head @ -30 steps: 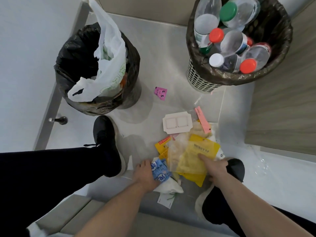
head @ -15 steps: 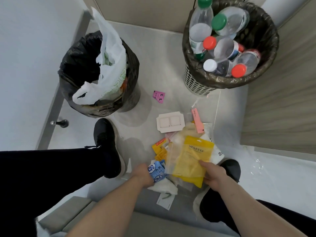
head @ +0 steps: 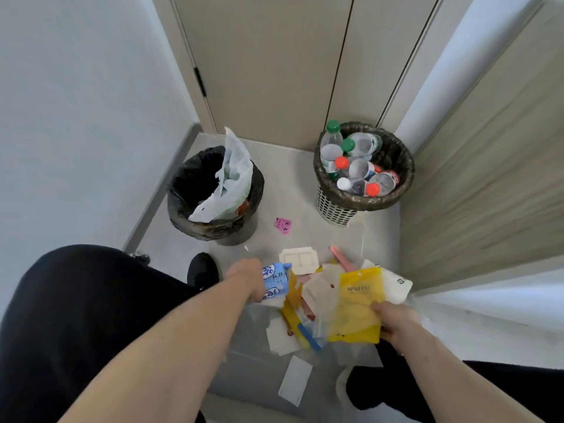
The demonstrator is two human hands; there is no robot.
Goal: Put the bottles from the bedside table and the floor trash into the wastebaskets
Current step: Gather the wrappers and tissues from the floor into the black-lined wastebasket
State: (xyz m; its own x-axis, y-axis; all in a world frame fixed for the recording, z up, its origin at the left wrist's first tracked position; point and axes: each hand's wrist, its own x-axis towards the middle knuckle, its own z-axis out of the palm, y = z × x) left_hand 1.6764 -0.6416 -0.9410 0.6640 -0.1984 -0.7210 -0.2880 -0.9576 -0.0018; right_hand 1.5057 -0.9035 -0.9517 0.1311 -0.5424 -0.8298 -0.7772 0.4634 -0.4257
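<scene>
The left hand (head: pixel 248 280) is gripping a blue packet (head: pixel 276 280), and the right hand (head: pixel 393 323) is pinching a yellow pouch (head: pixel 357 306) by its lower edge, along with what looks like clear film under it. Both are hanging just above the trash pile (head: pixel 302 319) on the floor (head: pixel 293 184).

The bottles (head: pixel 355 166) are already lying in the mesh basket (head: pixel 335 206) at the right, which looks nearly full. The black bin (head: pixel 213 221) at the left is holding a white bag (head: pixel 229 184) and appears to have more room.

So the step in hand seems to be carrying these wrappers to a bin. The black bin is probably the better target. The pouch is light and slippery, so it is worth tightening the pinch and bunching the film before moving, or loose pieces may be slipping out on the way. Releasing low, inside the rim and past the white bag, should be keeping things from fluttering back out.

Left to gather: the white tray (head: pixel 299 261), the pink wrapper (head: pixel 283 225) lying between the bins, a pink strip (head: pixel 340 259), and a paper slip (head: pixel 294 383) nearest the person.
</scene>
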